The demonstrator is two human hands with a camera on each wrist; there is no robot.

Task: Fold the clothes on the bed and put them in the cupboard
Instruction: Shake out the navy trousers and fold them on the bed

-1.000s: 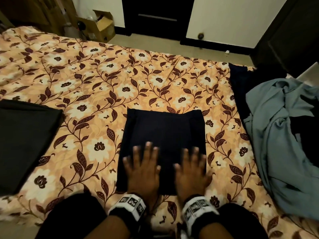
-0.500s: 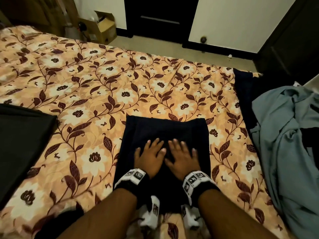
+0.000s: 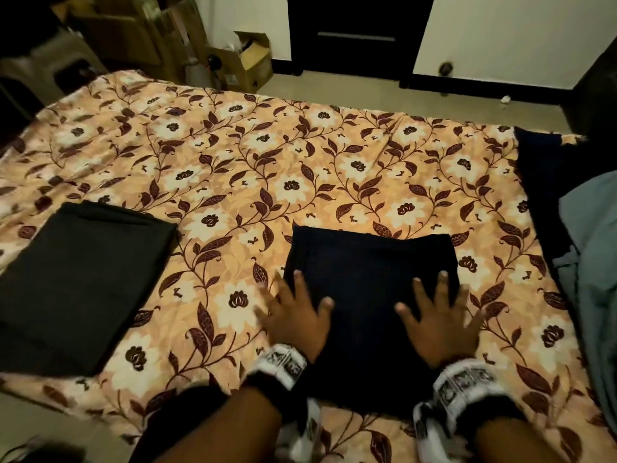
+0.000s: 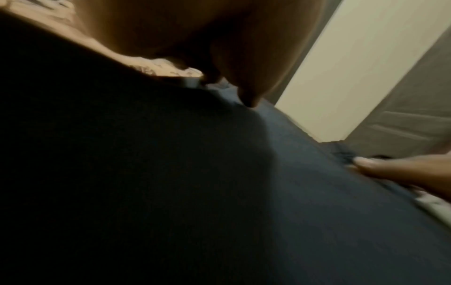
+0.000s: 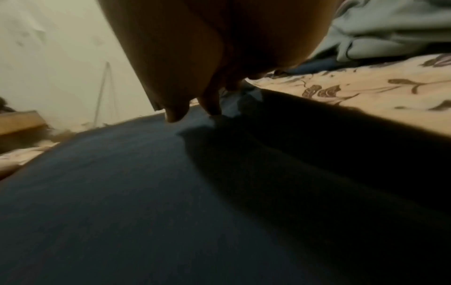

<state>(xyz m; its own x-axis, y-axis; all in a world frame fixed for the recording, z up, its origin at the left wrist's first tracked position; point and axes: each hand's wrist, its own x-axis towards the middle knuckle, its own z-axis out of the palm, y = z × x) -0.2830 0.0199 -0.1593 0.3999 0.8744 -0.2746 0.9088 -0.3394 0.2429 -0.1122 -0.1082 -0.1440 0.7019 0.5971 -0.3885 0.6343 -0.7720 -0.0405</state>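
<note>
Both hands lie flat with fingers spread on the folded navy garment (image 3: 369, 279), left hand (image 3: 295, 317) at its left edge, right hand (image 3: 440, 324) at its right edge, equally near, grasping nothing.

The room is dim and warm-toned, lit from above and ahead, so the flowered bedspread (image 3: 233, 155) glows orange while the corners sink into black. The head view bends lines near its edges, and the wrist bands (image 3: 464, 385) and forearms at the bottom smear with motion blur. Both wrist views are dark, grainy and soft. In the left wrist view the left hand (image 4: 185, 36) casts a broad shadow over the dark folded cloth (image 4: 317, 192); in the right wrist view the right hand (image 5: 207, 48) is a blurred silhouette against the pale wall (image 5: 56, 57).
</note>
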